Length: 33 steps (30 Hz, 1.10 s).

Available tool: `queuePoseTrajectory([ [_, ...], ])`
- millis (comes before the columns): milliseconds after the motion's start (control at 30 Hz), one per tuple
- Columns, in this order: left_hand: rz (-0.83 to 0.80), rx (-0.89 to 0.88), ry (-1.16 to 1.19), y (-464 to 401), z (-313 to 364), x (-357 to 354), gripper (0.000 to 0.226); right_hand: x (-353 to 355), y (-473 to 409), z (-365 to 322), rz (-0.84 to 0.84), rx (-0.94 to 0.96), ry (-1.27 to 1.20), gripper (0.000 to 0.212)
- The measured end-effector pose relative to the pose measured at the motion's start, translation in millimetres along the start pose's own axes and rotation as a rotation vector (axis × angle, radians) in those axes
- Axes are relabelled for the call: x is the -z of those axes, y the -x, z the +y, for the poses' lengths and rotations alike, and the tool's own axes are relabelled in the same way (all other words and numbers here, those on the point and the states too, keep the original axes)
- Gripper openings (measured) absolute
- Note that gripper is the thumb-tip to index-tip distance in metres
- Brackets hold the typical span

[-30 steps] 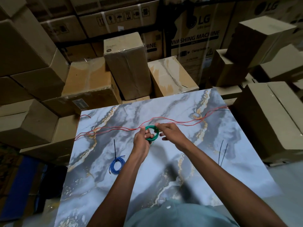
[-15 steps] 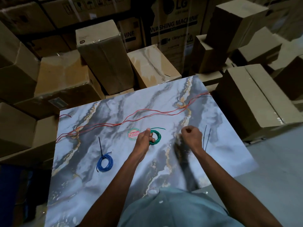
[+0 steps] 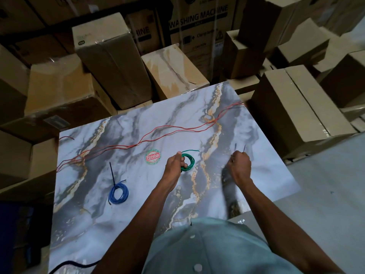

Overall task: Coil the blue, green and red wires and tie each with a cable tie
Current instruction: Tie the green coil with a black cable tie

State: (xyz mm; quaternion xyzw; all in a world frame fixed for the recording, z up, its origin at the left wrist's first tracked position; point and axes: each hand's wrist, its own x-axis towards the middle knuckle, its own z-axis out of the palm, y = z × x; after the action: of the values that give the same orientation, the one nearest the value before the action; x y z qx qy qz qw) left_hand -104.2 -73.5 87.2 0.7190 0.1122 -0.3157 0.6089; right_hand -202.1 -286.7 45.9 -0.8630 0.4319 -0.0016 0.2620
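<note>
**Operator:** My left hand [image 3: 174,165] holds the green coil [image 3: 187,162], thumb and fingers pinched on the loops of its near-left side. The coil sits just above the tabletop [image 3: 138,204], right of the round sticker [image 3: 152,157]. One free end pokes out from the top of the coil toward the right.

**Checker:** Right hand?

**Operator:** My right hand [image 3: 240,165] is well right of the green coil, curled into a fist on the cable ties [image 3: 244,148]. Their thin black tips show above the knuckles. I cannot tell how many it holds.

**Checker:** Procedure for this step?

**Operator:** As I judge it: take one tie only. Keep the left pinch firm so the loops do not spring apart. Feed the tie's tip through the centre of the green coil, wrap it over all strands, and tuck in the free end before cinching.

**Checker:** Remaining work?

**Operator:** The blue coil [image 3: 118,192], left of and nearer than the green coil, already carries a tie. The red wire [image 3: 158,133] lies uncoiled beyond the green coil.
</note>
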Motion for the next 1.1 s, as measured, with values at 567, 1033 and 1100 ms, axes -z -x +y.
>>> queuePoseTrajectory([
  [567,0.066,-0.02,0.085,9,17,3,0.038,9,-5,-30,-0.08,-0.032,-0.061,0.017],
  [1033,0.342,-0.063,0.246,21,18,24,0.036,33,32,-135,-0.686,-0.298,-1.362,0.003],
  [1100,0.351,-0.075,0.298,22,19,28,0.035,39,38,-146,-0.675,-0.251,-1.433,0.005],
])
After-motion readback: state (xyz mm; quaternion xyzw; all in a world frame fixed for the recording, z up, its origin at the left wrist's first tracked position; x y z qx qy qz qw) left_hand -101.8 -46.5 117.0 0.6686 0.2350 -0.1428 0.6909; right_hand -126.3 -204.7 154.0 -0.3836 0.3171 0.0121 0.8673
